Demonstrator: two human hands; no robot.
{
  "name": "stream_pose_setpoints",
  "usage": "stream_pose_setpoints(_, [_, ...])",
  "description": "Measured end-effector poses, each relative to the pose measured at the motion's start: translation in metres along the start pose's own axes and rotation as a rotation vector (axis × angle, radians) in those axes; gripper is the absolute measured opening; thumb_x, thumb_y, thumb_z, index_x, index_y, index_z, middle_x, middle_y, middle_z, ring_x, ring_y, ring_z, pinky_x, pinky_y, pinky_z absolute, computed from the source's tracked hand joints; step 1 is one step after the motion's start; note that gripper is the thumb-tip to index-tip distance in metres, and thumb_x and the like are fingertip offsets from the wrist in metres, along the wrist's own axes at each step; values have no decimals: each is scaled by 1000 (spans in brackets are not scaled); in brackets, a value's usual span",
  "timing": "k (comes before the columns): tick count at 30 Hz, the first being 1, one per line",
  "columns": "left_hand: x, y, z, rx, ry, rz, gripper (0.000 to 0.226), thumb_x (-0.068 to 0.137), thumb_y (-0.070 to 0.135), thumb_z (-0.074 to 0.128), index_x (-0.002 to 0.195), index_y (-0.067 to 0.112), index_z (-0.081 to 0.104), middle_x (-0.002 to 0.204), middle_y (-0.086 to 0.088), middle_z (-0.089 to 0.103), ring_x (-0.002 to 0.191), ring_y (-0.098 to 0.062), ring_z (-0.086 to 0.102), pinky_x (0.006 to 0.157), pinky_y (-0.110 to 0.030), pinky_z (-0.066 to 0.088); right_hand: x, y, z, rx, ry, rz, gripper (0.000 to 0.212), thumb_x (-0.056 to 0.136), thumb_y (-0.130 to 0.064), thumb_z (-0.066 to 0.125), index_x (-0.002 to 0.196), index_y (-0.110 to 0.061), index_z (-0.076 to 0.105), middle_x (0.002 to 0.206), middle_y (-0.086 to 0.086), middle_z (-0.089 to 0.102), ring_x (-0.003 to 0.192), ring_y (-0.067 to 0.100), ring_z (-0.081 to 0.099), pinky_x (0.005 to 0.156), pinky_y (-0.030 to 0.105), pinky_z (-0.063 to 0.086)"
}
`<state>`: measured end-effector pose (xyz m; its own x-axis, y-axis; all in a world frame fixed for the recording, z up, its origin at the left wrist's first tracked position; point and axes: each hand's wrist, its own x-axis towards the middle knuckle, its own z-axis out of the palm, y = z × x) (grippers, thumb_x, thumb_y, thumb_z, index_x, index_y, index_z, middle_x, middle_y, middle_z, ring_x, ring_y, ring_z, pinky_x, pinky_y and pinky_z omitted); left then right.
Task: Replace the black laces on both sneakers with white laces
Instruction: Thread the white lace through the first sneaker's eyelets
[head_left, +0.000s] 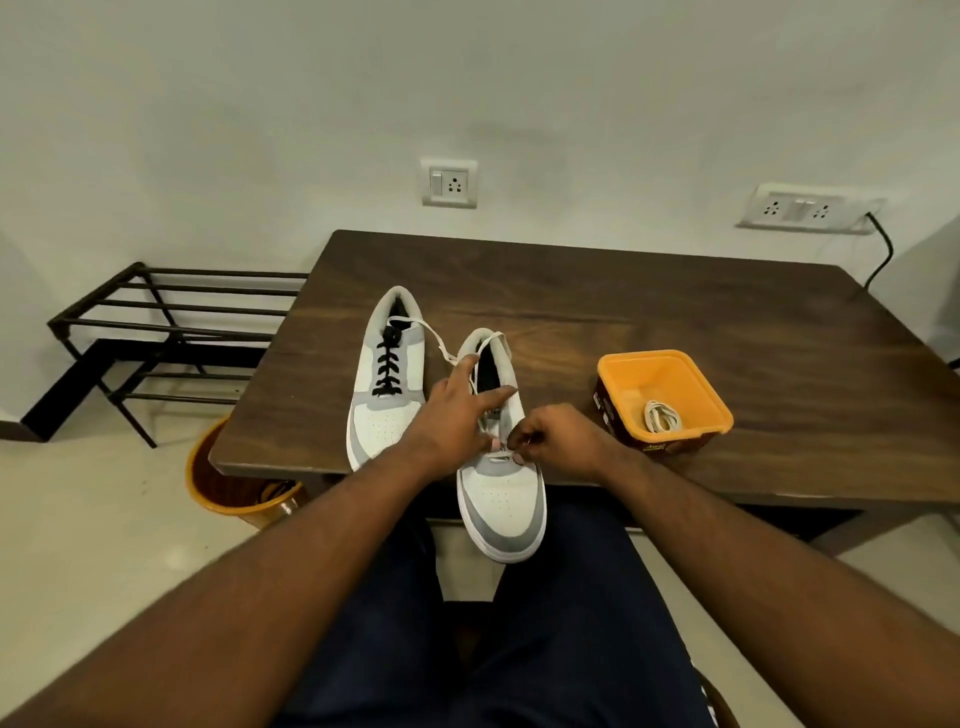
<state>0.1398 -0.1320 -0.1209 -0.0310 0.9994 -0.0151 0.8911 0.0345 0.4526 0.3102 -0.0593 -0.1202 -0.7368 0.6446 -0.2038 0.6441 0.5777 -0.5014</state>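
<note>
On the dark wooden counter (649, 312) two white-and-grey leather sneakers lie with toes toward the near edge. The left sneaker (387, 374) sits near the near left corner, its black lace (387, 366) threaded through the eyelets. The right sneaker (501, 488) hangs over the near edge, toe jutting past it. A flat white lace (436, 340) runs from the heel of the left sneaker across to the right one. The left hand (457, 410) rests on the right sneaker's opening with fingers spread, the white lace passing beneath them. The right hand (550, 436) pinches the lace end at the lower eyelets. Toward the right edge stands an orange square plastic tub (613, 366) holding a coiled white lace (662, 415).
</note>
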Motion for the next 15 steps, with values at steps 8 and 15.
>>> stream_pose_setpoints(8, [-15,-13,16,-235,-82,-42,121,73,20,85,156,35,-2,162,3,-20,150,-22,9,111,-26,25,-4,3,20,87,119,-67,7,86,-12,68,91,-16,71,93,-5,62,88,13,60,83,33,51])
stream_pose_setpoints(15, [-14,-16,22,-286,-20,-64,128,70,22,87,155,30,-9,164,6,-13,150,-16,9,111,-27,24,-9,-5,21,-15,34,-63,8,96,-16,51,89,-18,56,101,3,51,89,16,52,84,35,47])
